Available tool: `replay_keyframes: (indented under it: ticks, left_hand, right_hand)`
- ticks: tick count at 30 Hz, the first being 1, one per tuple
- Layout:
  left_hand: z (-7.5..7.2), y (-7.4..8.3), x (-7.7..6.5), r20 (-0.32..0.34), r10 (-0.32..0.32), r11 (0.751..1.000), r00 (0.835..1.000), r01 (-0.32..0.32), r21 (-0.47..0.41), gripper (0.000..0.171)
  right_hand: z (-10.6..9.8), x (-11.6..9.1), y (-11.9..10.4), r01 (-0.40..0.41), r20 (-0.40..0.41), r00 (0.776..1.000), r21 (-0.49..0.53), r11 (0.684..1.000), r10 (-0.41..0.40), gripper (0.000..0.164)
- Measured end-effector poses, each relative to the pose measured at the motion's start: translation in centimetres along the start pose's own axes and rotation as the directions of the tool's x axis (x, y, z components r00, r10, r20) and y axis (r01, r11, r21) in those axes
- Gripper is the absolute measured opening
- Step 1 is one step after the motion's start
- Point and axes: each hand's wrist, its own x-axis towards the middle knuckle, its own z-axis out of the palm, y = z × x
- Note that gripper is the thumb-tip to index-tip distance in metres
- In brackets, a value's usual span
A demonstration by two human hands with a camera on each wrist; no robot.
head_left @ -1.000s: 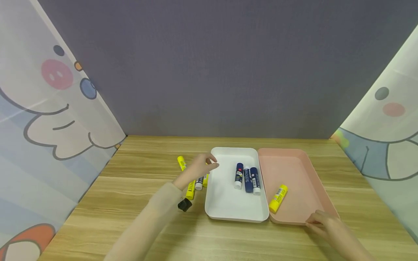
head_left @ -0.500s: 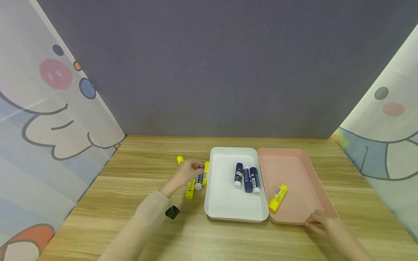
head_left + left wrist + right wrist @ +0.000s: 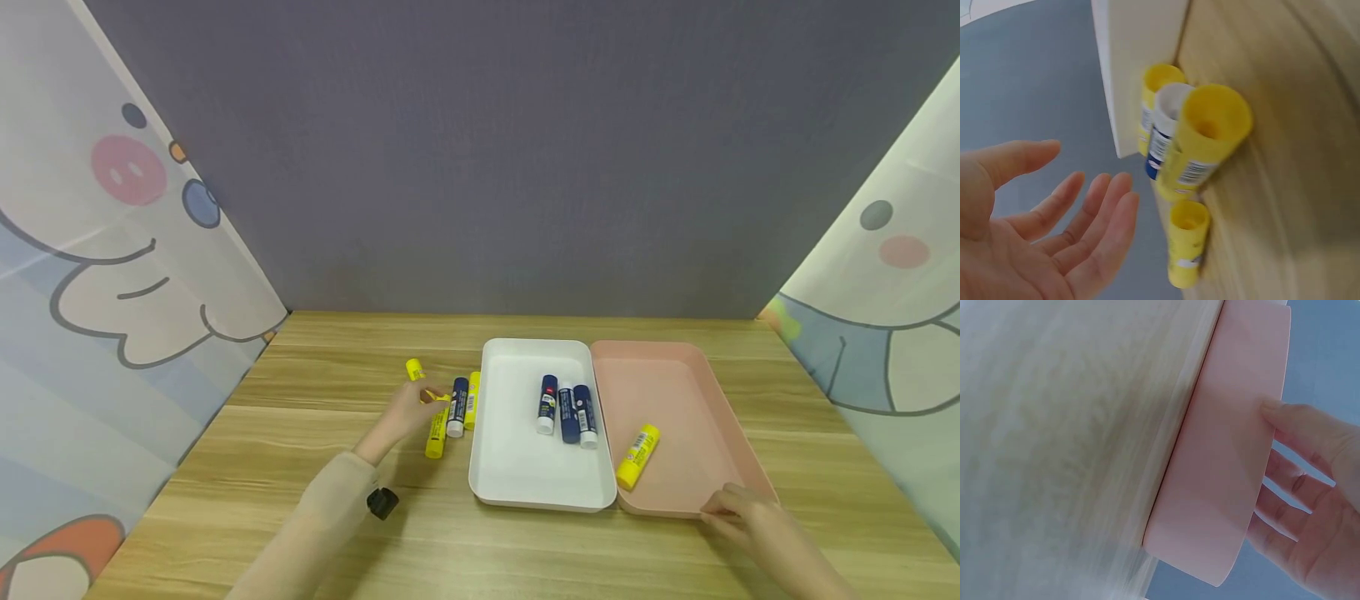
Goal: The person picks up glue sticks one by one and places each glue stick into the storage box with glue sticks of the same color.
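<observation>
My left hand (image 3: 405, 410) is over the loose glue sticks left of the white tray, its fingers loosely bent and holding nothing in the left wrist view. Nearest to it is a yellow glue stick (image 3: 436, 437), partly covered by the fingers in the head view. Another yellow glue stick (image 3: 414, 368) lies just behind the hand. To the right, a navy glue stick (image 3: 457, 408) and a yellow one beside the white tray (image 3: 517, 487) lie side by side. My right hand (image 3: 1316, 481) grips the near rim of the pink tray (image 3: 1216, 444), thumb outside and fingers inside.
Three navy glue sticks with white ends, one of them a navy glue stick (image 3: 547, 406) with a red mark, lie in the white tray. One yellow glue stick (image 3: 638, 457) is in the pink tray, which adjoins the white one. A dark grey panel (image 3: 510, 167) stands behind the table.
My left hand has moved left, from the white tray's left edge to over the yellow glue sticks, uncovering the navy one. The right hand has stayed on the pink tray's rim.
</observation>
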Motion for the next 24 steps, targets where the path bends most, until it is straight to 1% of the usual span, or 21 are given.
replay_keyframes:
  ticks: [2,7,9,15,18,24]
  left_hand:
    - [0.1,-0.4,0.0,-0.002,-0.029,1.000,1.000,0.029,-0.001,0.025]
    - [0.4,-1.5,-0.2,0.000,-0.072,0.997,0.997,0.072,-0.006,0.030]
    - [0.5,-1.8,-0.3,-0.003,-0.076,0.997,0.997,0.076,0.000,0.031]
    - [0.7,-2.2,-0.6,0.000,-0.097,0.995,0.995,0.097,0.013,0.033]
    - [0.9,-2.3,-0.8,0.011,-0.119,0.993,0.993,0.119,0.001,0.034]
    - [1.6,-2.6,-1.0,0.039,-0.139,0.989,0.989,0.141,-0.036,0.037]
  right_hand:
    - [0.0,0.0,0.0,-0.002,0.000,1.000,0.001,1.000,0.002,0.030]
    - [0.1,-0.1,0.0,0.019,-0.026,0.999,0.014,1.000,-0.019,0.032]
    - [0.1,-0.1,0.1,0.025,-0.036,0.999,0.018,1.000,-0.025,0.032]
    - [0.1,-0.1,0.1,0.028,-0.043,0.999,0.013,1.000,-0.027,0.033]
    - [0.1,-0.2,0.1,0.030,-0.046,0.999,0.004,1.000,-0.030,0.033]
    - [0.0,-0.1,0.0,0.022,-0.034,0.999,-0.001,1.000,-0.022,0.033]
